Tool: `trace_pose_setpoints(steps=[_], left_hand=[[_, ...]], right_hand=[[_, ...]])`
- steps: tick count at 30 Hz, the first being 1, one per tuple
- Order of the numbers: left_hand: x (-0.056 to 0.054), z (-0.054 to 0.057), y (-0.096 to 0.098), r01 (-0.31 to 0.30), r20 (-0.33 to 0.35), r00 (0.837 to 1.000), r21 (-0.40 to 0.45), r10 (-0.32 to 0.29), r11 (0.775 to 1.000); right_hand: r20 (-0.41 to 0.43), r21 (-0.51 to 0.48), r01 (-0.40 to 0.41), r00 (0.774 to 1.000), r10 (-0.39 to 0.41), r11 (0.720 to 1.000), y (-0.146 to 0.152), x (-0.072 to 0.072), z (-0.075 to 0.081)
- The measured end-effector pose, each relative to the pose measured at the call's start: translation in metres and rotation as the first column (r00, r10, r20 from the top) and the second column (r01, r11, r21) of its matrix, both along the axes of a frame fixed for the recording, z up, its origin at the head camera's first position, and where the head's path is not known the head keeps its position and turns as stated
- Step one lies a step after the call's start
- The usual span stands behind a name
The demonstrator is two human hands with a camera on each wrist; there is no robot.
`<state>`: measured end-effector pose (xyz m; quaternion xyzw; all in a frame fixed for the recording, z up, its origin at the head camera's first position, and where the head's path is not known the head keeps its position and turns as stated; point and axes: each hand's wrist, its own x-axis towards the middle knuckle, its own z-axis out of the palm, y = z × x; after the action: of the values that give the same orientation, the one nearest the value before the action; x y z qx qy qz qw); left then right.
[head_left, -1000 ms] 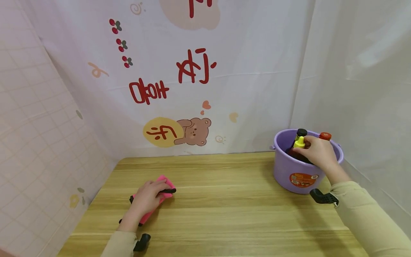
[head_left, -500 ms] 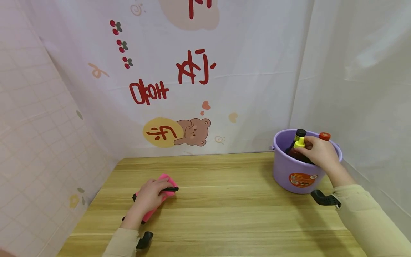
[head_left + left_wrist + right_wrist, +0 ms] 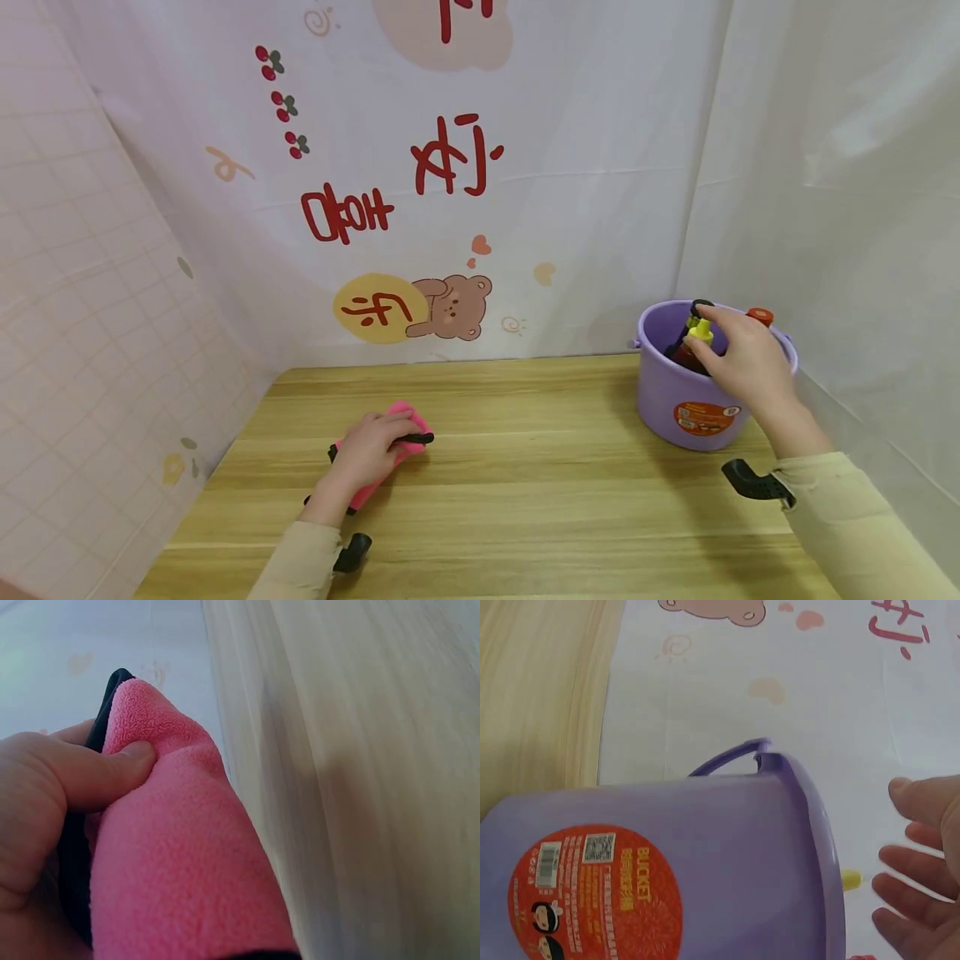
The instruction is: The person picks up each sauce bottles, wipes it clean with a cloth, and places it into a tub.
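Note:
My left hand (image 3: pixel 366 450) grips a pink cloth (image 3: pixel 187 855) with black edging, low over the left part of the table. In the left wrist view its thumb presses the fleecy pink face near a folded corner. On the right, my right hand (image 3: pixel 753 358) is over the mouth of a purple bucket (image 3: pixel 675 408), thumb and fingers spread apart. Just by the thumb is the yellow nozzle cap (image 3: pixel 702 332) of a bottle with dark red contents, standing inside the bucket. From the right wrist view, the fingers (image 3: pixel 907 862) are relaxed and hold nothing.
The bucket also holds a black-capped bottle (image 3: pixel 691 322), partly behind my fingers, and a red-capped bottle (image 3: pixel 761 316). An orange label (image 3: pixel 592 900) is on its side. Printed white curtains (image 3: pixel 600 250) enclose the wood-grain table (image 3: pixel 525 467) at the back and sides.
My right hand has let go of the yellow-capped bottle and its fingers have spread. My left hand has moved a little right and away from me with the pink cloth.

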<state>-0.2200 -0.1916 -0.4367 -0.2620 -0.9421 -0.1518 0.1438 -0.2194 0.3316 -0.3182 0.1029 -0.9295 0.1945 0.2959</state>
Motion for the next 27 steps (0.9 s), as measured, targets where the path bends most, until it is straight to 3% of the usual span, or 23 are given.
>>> trace_pose_setpoints(steps=[6, 11, 27], left_hand=[[-0.003, 0.000, 0.010, 0.036, 0.028, 0.999, 0.003, -0.036, 0.999], [-0.005, -0.001, 0.018, 0.081, 0.028, 0.996, -0.006, -0.081, 0.997], [-0.009, -0.014, 0.034, 0.126, 0.068, 0.990, -0.092, -0.120, 0.988]], right_hand=[[-0.148, 0.029, -0.126, 0.981, 0.129, 0.992, -0.014, 0.002, -0.004], [-0.215, 0.039, -0.209, 0.953, 0.212, 0.977, -0.026, -0.001, -0.008], [-0.240, 0.120, -0.369, 0.890, 0.388, 0.922, -0.060, -0.005, -0.028]])
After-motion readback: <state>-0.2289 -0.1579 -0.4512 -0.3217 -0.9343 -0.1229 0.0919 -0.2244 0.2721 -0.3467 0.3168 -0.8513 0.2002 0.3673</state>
